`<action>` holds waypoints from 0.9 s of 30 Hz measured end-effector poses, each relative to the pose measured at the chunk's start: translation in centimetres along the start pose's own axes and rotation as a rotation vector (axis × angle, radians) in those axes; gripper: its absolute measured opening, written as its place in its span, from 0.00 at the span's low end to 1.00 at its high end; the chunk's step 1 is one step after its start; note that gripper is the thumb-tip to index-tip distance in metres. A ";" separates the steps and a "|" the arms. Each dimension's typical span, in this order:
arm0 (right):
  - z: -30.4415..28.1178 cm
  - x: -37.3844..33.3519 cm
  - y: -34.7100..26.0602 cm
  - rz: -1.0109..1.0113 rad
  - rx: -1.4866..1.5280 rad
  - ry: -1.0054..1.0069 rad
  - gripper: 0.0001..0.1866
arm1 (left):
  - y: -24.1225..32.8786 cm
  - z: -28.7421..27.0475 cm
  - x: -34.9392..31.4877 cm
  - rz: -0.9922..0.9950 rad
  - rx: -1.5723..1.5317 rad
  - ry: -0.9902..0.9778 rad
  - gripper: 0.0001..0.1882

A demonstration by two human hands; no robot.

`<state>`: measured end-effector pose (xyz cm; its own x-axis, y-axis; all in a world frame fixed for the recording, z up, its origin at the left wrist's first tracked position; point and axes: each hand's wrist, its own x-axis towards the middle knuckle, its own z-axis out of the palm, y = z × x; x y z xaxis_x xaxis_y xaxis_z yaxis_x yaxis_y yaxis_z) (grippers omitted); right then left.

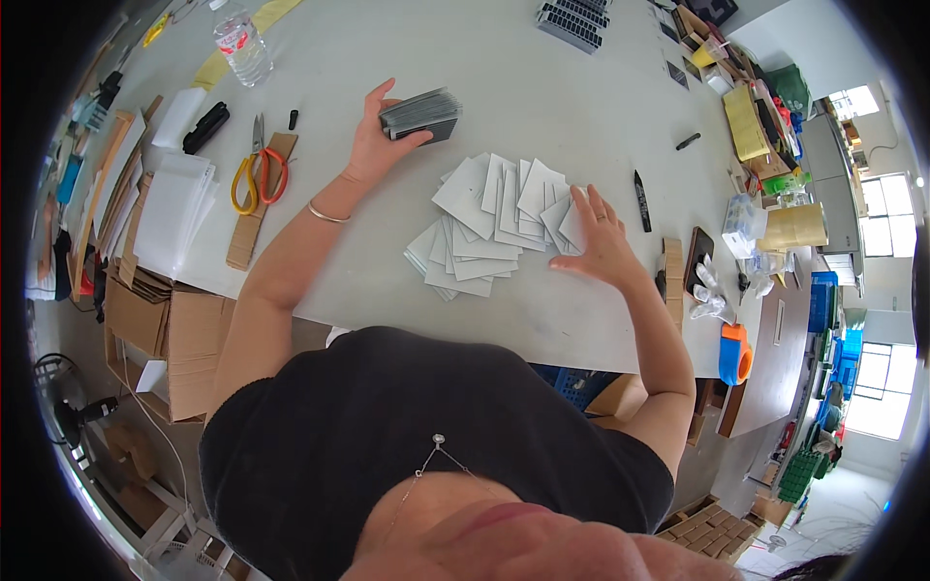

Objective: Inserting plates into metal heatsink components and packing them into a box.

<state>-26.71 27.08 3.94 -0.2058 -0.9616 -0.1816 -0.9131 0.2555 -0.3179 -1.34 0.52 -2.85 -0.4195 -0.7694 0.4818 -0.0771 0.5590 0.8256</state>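
Note:
My left hand (pixel 376 140) grips a thick stack of dark-faced cards (pixel 426 114) above the far side of the table, thumb along its near edge and fingers behind. A loose, fanned-out pile of white cards (pixel 481 237) lies on the table in front of me, some overlapping at odd angles. At the pile's right edge rests my right hand (pixel 603 240), fingers and thumb spread, fingertips touching the outermost white cards. It grasps nothing that I can see.
Left of the pile lie scissors (pixel 256 174) on a cardboard strip, a black box cutter (pixel 205 128) and white sheets (pixel 174 213). A water bottle (pixel 242 46) stands far left. On the right are a black marker (pixel 642 201), a phone (pixel 697 259) and an orange-and-blue tape dispenser (pixel 734 354).

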 end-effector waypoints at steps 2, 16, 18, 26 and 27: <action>0.5 -0.4 -1.2 0.036 -0.109 0.047 0.56 | 0.2 -0.3 0.1 -0.042 -0.042 -0.012 0.48; -0.8 1.8 5.8 0.091 0.857 0.013 0.46 | -0.9 -1.8 0.3 -0.109 -0.140 -0.159 0.43; -1.6 3.1 7.1 0.103 0.951 -0.014 0.46 | -0.6 -2.2 0.5 -0.068 -0.180 -0.220 0.41; -4.0 9.9 13.5 0.163 0.623 -0.191 0.21 | -1.7 -2.4 1.1 -0.053 -0.274 -0.319 0.39; -4.5 10.5 14.2 0.160 0.626 -0.190 0.21 | -1.1 -2.7 1.2 -0.050 -0.250 -0.325 0.39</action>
<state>-43.40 20.12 1.72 -0.2037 -0.8876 -0.4132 -0.4884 0.4579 -0.7428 0.68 -1.84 -2.40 -0.6877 -0.6338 0.3541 0.1003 0.4002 0.9109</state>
